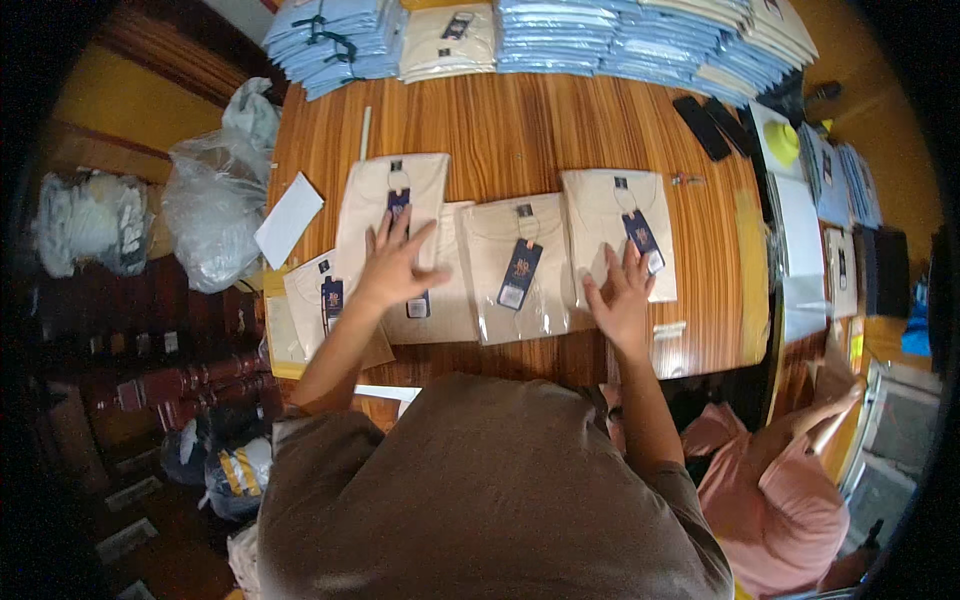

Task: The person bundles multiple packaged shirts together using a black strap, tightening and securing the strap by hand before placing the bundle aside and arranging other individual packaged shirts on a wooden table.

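Note:
Folded cream shirts lie in a row across the wooden table, each with a dark hang tag on a string loop. My left hand (400, 270) is open, fingers spread over the tall left shirt (363, 215) and its tag (398, 205). My right hand (622, 300), also open, rests its fingers on the right shirt (590, 215), just below its tag (643, 238). Between my hands lies a shirt in clear plastic (487, 225), its tag (519, 273) face up. More shirts show partly under and beside my left arm, including one at the far left (305, 285).
Stacks of bagged blue shirts (555, 40) line the table's far edge. Two black phones (703, 128) lie far right, and a white paper (290, 220) far left. A big clear plastic bag (212, 210) stands beside the table. Another person in pink (765, 490) works at lower right.

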